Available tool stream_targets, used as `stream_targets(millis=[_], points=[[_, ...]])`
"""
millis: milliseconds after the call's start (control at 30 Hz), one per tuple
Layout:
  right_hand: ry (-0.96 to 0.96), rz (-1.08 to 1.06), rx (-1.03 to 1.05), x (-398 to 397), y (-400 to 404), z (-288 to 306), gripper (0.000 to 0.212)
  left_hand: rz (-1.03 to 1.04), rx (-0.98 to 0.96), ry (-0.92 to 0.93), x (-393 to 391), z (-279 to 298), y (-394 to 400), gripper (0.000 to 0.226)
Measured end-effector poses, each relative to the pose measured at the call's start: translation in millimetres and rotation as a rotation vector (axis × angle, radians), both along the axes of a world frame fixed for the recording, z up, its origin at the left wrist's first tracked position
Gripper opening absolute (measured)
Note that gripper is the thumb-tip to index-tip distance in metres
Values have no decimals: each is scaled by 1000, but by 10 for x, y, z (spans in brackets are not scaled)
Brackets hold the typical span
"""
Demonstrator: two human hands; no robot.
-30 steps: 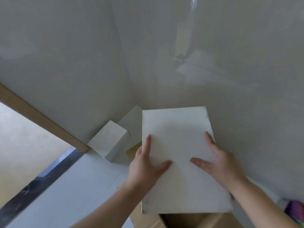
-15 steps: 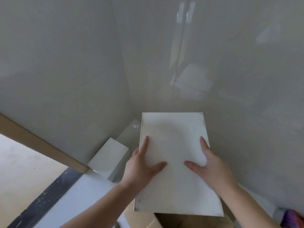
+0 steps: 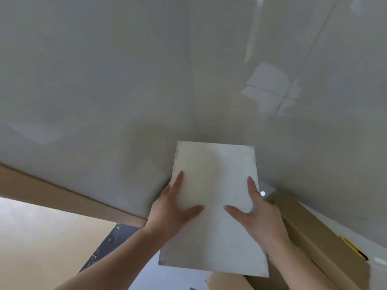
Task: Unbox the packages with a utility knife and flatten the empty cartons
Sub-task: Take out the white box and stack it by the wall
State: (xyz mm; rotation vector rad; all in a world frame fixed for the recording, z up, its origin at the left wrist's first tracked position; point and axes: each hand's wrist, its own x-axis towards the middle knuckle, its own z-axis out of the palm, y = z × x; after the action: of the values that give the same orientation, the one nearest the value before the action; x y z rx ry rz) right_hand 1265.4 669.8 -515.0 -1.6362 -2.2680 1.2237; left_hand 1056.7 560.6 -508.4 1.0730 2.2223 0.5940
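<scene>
Both hands, left (image 3: 171, 214) and right (image 3: 259, 214), grip the white flat box (image 3: 215, 204) by its side edges at lower centre of frame, above a brown carton (image 3: 318, 237); it looks light, stiff, smooth, best held edge-on

Flat white rectangular carton (image 3: 213, 206), scuffed at its edges, held up lengthwise in front of the wall, brown cardboard box (image 3: 318, 241) below right, yellow utility knife (image 3: 354, 248) lying on its top
</scene>
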Motion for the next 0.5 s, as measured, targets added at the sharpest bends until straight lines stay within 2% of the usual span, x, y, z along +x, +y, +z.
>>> stream_targets(millis=[267,400,500], points=[[22,-40,24,-440,148,-815,108,-41,-46,24,-504,-742,273,104],[7,-58,20,-755,169,-1442,105,-54,-44,10,-845,-1413,312,103],[12,-65,31,-1057,131,-2029,111,-61,-44,-5,-1163,-2040,279,104]])
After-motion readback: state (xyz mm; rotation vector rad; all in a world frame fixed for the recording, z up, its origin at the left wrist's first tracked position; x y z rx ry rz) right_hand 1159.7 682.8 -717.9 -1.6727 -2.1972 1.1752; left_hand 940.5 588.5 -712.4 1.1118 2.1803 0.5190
